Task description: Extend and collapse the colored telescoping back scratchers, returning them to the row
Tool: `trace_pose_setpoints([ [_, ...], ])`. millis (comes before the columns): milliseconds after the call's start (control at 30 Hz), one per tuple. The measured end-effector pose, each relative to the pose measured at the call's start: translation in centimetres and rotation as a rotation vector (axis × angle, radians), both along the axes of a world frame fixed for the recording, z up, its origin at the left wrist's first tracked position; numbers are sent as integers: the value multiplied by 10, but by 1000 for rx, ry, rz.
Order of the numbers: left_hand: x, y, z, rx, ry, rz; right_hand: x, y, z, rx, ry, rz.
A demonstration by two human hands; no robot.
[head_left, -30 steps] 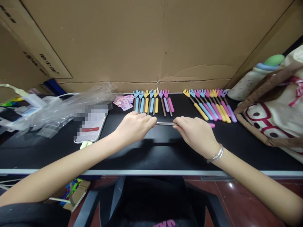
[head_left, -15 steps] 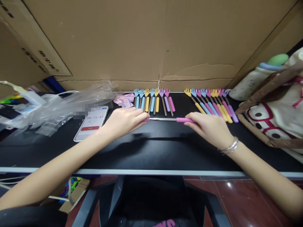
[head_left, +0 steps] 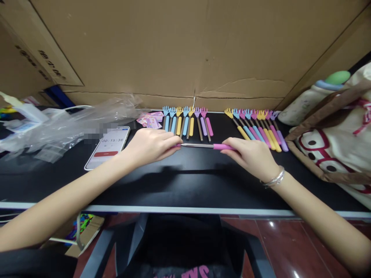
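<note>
Nearest the front edge of the black desk (head_left: 185, 189), the surface carries only the shadows of the forearms. Past mid-depth, both hands hold one pink telescopic back scratcher (head_left: 203, 146) level, just above the desk and parallel to its front edge. The left hand (head_left: 150, 146) is pinched shut over the claw end, of which only a sliver of pink shows at the fingertips; the right hand (head_left: 252, 156) is closed around the pink grip, with the steel shaft bare between them. The step in hand appears to be working the shaft lengthwise, though whether it is being drawn out or pushed in cannot be told. The next move would call for a straight pull or push along the shaft's axis, both grips firm. Left of the left hand lies a phone (head_left: 103, 147) showing a timer, with part of the area beside it blurred out. Along the far edge lie two groups of scratchers: the left group (head_left: 187, 122) looks mostly collapsed, the right group (head_left: 256, 124) fanned at a slant. Small pink cards (head_left: 151, 119) lie beside a crumpled plastic bag (head_left: 72, 125). At the right edge a printed tote bag (head_left: 333, 143) is cut off by the frame. Cardboard sheets (head_left: 188, 50) close the rear.
</note>
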State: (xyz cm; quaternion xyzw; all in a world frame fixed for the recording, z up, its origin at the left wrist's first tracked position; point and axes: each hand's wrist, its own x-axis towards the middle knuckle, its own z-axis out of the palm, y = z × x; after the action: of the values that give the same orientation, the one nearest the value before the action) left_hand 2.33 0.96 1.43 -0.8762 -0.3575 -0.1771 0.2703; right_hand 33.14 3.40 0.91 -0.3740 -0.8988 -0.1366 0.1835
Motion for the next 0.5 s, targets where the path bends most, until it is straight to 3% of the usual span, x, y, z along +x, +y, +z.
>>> trace_pose_setpoints([
  [133, -3, 2, 3, -163, -94, 42, 3, 7, 6, -137, 91, 15],
  [300, -11, 13, 7, -464, -178, 31, 10, 22, 13, -417, 211, 112],
  [500, -18, 20, 5, -747, -248, -29, 20, 30, -1, -628, 196, 150],
])
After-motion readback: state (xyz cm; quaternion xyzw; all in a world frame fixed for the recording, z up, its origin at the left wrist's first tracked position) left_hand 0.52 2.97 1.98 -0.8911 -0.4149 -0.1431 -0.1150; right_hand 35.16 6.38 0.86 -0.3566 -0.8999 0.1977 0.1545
